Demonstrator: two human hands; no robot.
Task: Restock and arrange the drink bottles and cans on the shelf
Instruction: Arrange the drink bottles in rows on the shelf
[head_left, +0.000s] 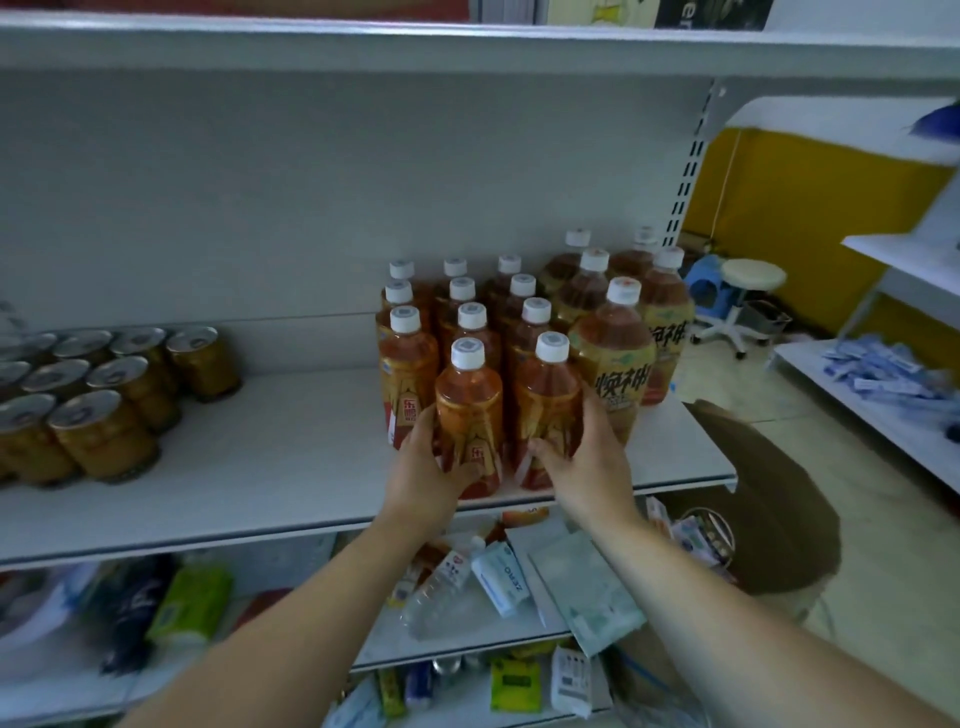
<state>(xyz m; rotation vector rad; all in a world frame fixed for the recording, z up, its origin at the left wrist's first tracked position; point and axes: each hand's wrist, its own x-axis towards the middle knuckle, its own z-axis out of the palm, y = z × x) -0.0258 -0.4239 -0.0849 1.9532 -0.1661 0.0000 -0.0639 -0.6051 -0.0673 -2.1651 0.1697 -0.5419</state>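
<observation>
while both hands reach in over its front edge, the white shelf board (291, 441) carries all the drinks, with another white shelf overhead. gold cans (130, 384) with pull-tab lids stand upright in a tight cluster at the left end, running out of frame. well apart from them, right of centre, a block of small orange bottles (410, 358) stands in three columns going back to the rear panel. just beside that block on the right, five large bottles (613, 353) with yellow-green labels stand in two rows at the shelf's right end.

front left bottle (470, 410): upright, head of the middle column, near the front lip. left hand (426, 467) grips it low, fingers curled round the left side, thumb across the front of the label. front right bottle (548, 405): upright, head of the right column, touching or nearly touching its neighbour, can't tell which. right hand (592, 462) grips it low, thumb at the front, fingers wrapped round the right side against a large bottle.

lower shelf: loose packets, a green pack (192, 597), a clear plastic bottle (436, 597) lying on its side. white stool (753, 275) on the floor, far right. every bottle has a white cap (467, 353).
</observation>
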